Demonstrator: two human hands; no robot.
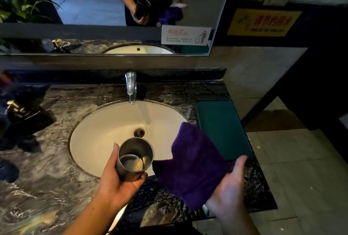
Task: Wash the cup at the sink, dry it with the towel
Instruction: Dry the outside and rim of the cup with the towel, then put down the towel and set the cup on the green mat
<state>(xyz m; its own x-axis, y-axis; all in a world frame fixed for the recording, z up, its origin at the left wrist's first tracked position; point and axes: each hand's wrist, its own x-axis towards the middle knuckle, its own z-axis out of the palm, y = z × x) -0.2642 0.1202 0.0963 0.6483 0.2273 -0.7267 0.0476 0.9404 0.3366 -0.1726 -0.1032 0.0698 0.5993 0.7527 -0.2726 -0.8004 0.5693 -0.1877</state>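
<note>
A steel cup (134,158) is held upright in my left hand (120,180) over the near rim of the white oval sink (98,133). Its mouth faces me and the inside looks shiny. A purple towel (190,165) lies draped across the palm of my right hand (228,189), just right of the cup, over the sink's right edge. The towel's left corner nearly touches the cup. The chrome tap (131,86) stands behind the basin; no water stream is visible from it.
Dark marble counter (47,169) surrounds the sink. A green tray (222,127) lies on the right end of the counter. A dark soap dispenser with a gold pump (13,106) sits at the left. A mirror (113,9) hangs behind; floor tiles drop off at the right.
</note>
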